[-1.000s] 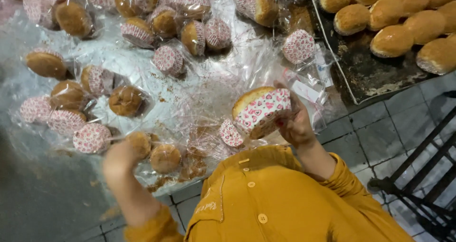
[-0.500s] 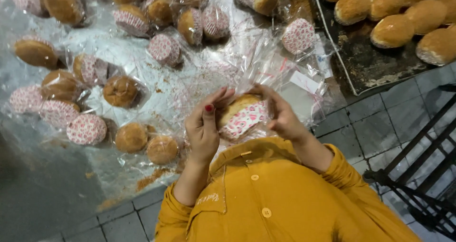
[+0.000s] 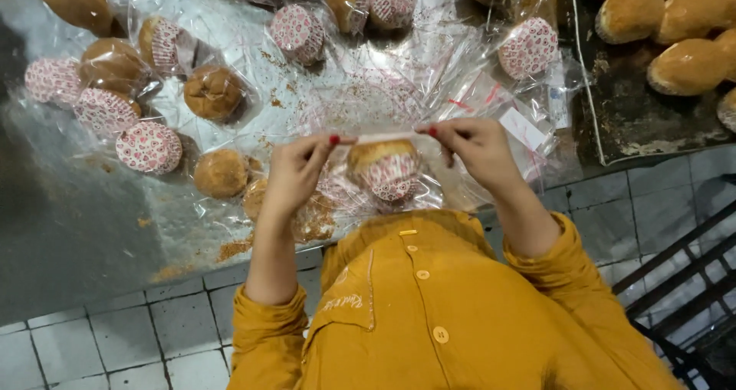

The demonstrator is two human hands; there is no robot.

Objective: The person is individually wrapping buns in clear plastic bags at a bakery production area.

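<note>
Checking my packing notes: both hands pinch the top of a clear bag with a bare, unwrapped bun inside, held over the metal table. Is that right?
Not quite. The head view shows the left hand and right hand pinching the bag top over the table, but the cake inside sits in a red-and-white patterned paper cup, not bare.

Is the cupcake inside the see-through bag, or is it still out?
Inside. The cupcake hangs in the clear bag, while the left hand and right hand pinch the bag's top edge stretched flat between them.
</note>
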